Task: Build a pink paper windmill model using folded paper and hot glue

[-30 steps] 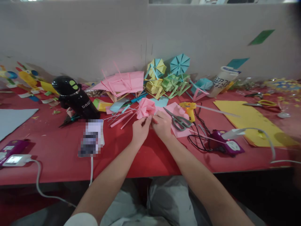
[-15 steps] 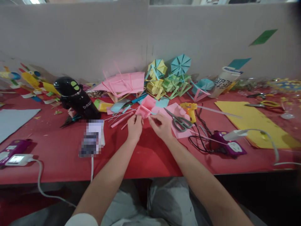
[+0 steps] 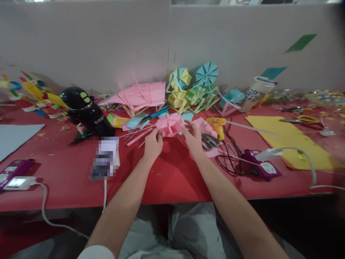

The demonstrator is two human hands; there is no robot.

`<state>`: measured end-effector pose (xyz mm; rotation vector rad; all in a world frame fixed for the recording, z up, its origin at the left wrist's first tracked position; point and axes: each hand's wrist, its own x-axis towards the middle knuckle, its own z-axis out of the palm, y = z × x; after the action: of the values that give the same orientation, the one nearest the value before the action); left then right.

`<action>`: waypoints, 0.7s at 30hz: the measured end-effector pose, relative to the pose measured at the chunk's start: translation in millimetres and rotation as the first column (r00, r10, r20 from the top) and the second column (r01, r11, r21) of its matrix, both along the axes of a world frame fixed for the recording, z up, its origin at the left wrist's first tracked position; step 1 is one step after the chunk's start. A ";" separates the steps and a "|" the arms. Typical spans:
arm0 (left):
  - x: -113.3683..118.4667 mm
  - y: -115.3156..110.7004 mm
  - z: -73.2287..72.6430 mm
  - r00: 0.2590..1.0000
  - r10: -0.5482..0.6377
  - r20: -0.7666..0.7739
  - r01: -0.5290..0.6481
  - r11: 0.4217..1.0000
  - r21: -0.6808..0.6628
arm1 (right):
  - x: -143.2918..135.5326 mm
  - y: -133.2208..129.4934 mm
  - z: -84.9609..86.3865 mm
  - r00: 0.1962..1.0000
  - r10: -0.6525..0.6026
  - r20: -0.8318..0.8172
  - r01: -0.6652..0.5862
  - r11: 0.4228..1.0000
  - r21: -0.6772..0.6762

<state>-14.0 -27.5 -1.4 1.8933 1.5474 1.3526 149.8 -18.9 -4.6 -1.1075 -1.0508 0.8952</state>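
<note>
A pink folded-paper umbrella (image 3: 169,125), its pleats spread out, is held just above the red table between my two hands. My left hand (image 3: 153,144) pinches its left edge with thumb and forefinger. At its right edge, my right hand (image 3: 192,137) holds it with bent fingers; some of the fingertips are hidden by the paper. Pink and blue paper strips (image 3: 138,137) lie left of the umbrella. Partly covered by my right hand, dark-handled scissors (image 3: 211,142) rest on pink paper beside a yellow glue gun (image 3: 217,126).
Behind stand finished paper umbrellas, among them a blue one (image 3: 207,73) and a yellow one (image 3: 178,100), near a large pink paper piece (image 3: 145,94). A black bottle (image 3: 88,115) and phone (image 3: 106,158) are left. Right are a purple power strip (image 3: 262,167), cables and yellow sheets (image 3: 293,144).
The pink paper umbrella has turned from a compact, upright shape to a wider, spread one. My right hand has shifted slightly right and up, covering more of the scissors.
</note>
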 end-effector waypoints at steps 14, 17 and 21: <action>-7.7 2.0 1.3 0.998 -0.069 -0.004 0.069 0.998 0.007 | 5.8 5.0 -11.1 0.948 -0.105 0.299 0.065 0.988 0.140; -7.2 2.4 0.1 0.997 -0.074 -0.029 0.075 0.997 0.019 | 6.5 4.0 -9.1 0.937 -0.139 0.321 0.094 0.984 0.152; -6.4 1.4 -0.3 0.992 -0.102 -0.070 0.102 0.995 -0.002 | 9.2 3.1 -7.9 0.870 -0.049 0.490 -0.035 0.986 0.162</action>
<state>-20.4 -26.1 -1.8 2.0115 1.4608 1.2569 159.1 -15.8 -12.4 -1.2277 -1.5119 0.5088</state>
